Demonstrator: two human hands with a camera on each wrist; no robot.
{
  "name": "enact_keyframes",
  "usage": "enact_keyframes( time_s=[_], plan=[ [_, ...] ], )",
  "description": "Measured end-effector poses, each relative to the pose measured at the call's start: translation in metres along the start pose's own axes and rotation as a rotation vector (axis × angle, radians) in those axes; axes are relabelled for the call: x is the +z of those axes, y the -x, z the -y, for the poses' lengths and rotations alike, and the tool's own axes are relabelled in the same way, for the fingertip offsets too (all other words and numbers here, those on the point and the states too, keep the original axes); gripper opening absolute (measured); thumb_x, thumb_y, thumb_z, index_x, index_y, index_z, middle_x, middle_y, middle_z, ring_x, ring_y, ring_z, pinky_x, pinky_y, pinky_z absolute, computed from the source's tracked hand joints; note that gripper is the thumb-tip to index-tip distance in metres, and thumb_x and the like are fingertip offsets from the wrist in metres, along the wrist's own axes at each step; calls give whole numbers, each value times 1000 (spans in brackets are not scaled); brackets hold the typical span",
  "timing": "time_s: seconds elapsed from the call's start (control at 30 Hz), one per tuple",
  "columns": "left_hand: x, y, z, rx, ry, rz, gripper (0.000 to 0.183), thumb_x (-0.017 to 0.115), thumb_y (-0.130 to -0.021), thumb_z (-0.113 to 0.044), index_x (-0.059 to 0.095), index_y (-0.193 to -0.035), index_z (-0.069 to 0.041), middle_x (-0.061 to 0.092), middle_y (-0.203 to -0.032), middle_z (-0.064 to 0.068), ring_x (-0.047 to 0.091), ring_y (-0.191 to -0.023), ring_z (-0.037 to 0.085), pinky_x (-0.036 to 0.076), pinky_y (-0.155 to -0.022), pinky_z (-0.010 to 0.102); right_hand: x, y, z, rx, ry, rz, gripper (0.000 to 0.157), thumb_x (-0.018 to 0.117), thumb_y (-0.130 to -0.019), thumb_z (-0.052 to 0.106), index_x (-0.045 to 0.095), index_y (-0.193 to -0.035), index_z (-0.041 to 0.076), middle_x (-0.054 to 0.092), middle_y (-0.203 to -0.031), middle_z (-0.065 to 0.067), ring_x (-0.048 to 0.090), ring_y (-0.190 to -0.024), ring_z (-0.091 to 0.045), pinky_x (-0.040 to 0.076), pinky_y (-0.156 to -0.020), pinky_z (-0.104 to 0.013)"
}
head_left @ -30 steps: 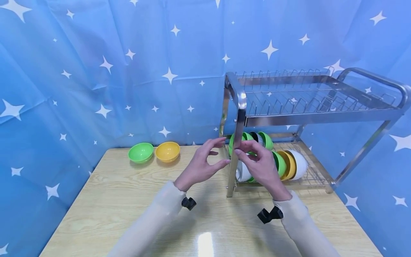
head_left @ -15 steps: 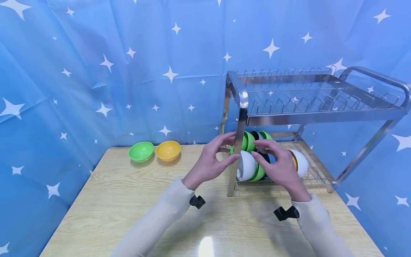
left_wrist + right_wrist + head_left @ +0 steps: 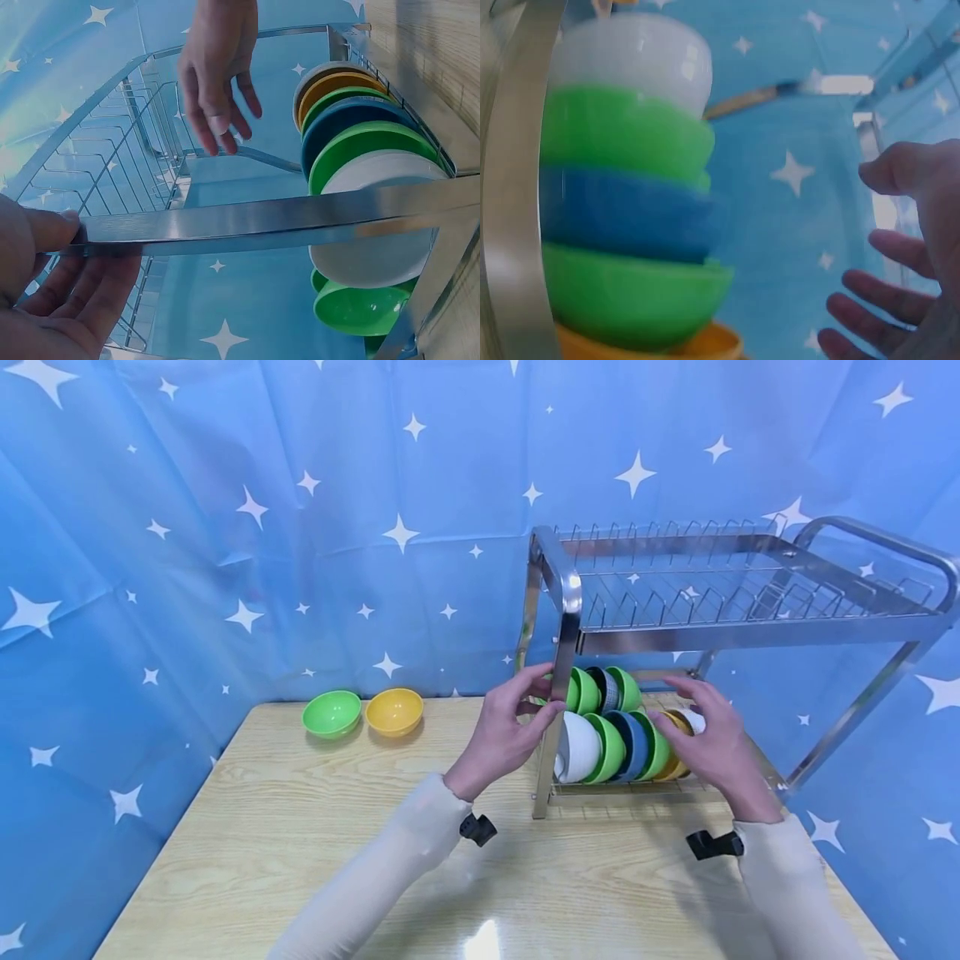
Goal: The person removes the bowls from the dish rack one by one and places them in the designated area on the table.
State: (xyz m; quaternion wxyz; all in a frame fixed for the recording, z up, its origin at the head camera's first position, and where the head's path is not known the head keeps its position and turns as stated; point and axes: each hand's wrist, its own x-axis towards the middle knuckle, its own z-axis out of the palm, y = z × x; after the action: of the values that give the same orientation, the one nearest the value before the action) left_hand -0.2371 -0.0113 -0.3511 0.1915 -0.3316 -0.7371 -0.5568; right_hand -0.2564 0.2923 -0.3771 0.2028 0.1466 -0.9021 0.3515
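Observation:
In the head view my left hand grips the left front post of a metal dish rack. The left wrist view shows the thumb on one side of this post and the fingers on the other. Further right, my right hand hovers before the lower shelf with fingers spread, holding nothing. Behind it stands a front row of tilted bowls: a white bowl, a green bowl, a blue bowl, another green, yellow and white. The far-end bowls are partly hidden by this hand.
A green bowl and a yellow bowl sit upright at the table's back left. More green bowls and a dark patterned one stand in the shelf's back row. Wire slots line the upper shelf. A blue starry curtain hangs behind.
My right hand has moved right, from the left post along the front row of bowls, uncovering most of them. My left hand has moved slightly right and closed onto the post.

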Motion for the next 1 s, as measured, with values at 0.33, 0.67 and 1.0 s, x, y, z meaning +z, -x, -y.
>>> enact_keyframes(
  time_s=[0.33,0.67,1.0],
  plan=[
    [-3,-3,2,-48,33,-13,31,69,-98,-9,62,-129,-8,71,-95,11,69,-83,17,60,-70,24,-17,1,-45,179,64,84,69,60,-102,44,37,-158,10,41,-154,-30,42,-134,-55,39,-101,-73],
    [-2,-4,3,-66,50,11,31,67,-99,-10,60,-129,-8,70,-96,12,67,-83,15,60,-71,24,-20,6,-76,385,77,253,90,50,-99,66,26,-162,5,33,-159,-34,37,-138,-59,40,-99,-76],
    [1,-2,6,-70,40,16,31,67,-100,-10,58,-130,-7,69,-97,13,65,-83,13,60,-73,23,-23,13,-86,565,-29,380,106,44,-96,75,17,-161,-4,27,-159,-39,31,-142,-57,40,-104,-69]
  ],
)
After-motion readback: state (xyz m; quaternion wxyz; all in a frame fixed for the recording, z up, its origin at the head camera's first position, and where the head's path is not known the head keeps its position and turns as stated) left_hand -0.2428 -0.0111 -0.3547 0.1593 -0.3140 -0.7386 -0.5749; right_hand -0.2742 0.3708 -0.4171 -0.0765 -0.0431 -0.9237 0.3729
